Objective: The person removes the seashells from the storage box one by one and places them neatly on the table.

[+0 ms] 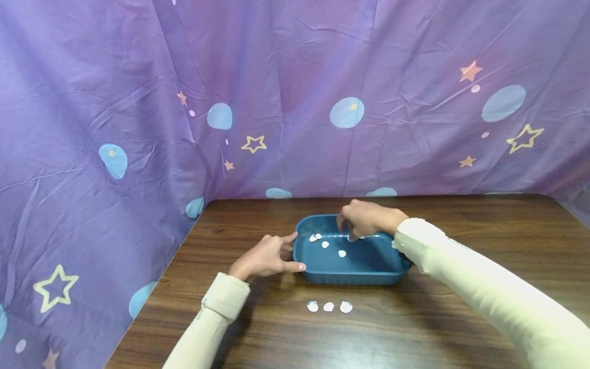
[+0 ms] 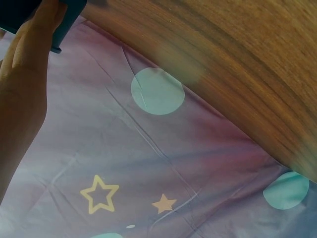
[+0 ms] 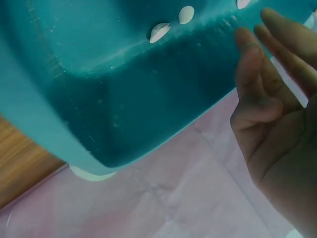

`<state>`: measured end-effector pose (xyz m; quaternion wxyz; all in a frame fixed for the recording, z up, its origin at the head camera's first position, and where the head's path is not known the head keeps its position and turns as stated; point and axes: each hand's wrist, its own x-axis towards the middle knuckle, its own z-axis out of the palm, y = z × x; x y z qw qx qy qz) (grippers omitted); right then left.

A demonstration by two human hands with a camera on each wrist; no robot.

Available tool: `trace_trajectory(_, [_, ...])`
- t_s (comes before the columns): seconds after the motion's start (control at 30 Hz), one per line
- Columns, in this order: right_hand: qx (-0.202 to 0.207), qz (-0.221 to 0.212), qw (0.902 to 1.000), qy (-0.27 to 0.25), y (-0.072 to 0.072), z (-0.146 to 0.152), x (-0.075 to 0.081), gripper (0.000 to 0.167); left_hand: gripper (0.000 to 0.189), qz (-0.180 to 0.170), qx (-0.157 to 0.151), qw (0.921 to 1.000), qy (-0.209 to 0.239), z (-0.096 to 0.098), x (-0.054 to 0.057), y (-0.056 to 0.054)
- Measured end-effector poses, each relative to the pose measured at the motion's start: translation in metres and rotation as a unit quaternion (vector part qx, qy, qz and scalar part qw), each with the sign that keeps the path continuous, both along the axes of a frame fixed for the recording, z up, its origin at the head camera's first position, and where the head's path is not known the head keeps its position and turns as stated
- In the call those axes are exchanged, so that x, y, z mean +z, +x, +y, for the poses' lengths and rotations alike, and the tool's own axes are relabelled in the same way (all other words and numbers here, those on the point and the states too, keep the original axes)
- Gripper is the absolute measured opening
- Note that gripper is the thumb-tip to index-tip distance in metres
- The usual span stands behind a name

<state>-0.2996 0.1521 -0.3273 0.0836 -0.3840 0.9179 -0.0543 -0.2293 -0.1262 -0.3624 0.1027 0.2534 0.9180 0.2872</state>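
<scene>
Two cream sleeves (image 1: 488, 292) are the nearest things to the camera, one at seven o'clock and the other at four o'clock, if the middle of the blue basin (image 1: 350, 278) is taken as the centre of the clock. Basin and hands are at the far part of the wooden counter (image 1: 392, 338). At the nine o'clock end, the left hand (image 1: 266, 256) holds the basin, its thumb and forefinger spread wide around the end. At one o'clock, the right hand (image 1: 369, 218) reaches over the far rim with bent fingers, quite narrow, the tips pointing down inside. White shells (image 1: 325, 244) lie on the basin floor: three toward ten o'clock, one near the middle, and some white close to the right fingertips. Whether these fingers already pinch a shell, I cannot tell; the right wrist view shows no shell between them. Outside, near six to seven o'clock, three more shells (image 1: 329, 307) stand apart in a short row.

I judge that the step in hand is the taking of a shell from the basin, while the left hand keeps it steady. The next move seems to call for an exact, gentle closing of thumb and finger, because such small, flat pieces could slip away; then a clear lift over the rim, perhaps toward the row at six o'clock.
</scene>
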Motion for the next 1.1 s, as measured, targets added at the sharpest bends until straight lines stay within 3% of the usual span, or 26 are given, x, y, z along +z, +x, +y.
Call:
trace_trajectory(0.17, [0.018,-0.018,0.9996,0.01,-0.004,-0.006,-0.001,0.023,0.092,-0.003,0.001,1.0,-0.002,0.0,0.001,0.0])
trace_trajectory(0.53, [0.017,-0.02,0.9988,0.042,-0.011,-0.025,-0.007,0.022,0.092,-0.006,0.0,1.0,0.002,0.0,0.0,0.0])
trace_trajectory(0.87, [0.018,-0.033,0.9987,0.034,-0.016,-0.036,-0.016,0.022,0.093,-0.01,0.001,0.9999,0.011,0.001,-0.001,0.0])
trace_trajectory(1.1, [0.015,-0.015,0.999,0.04,-0.017,-0.043,-0.026,0.023,0.092,-0.008,0.0,1.0,0.006,0.001,-0.001,0.001])
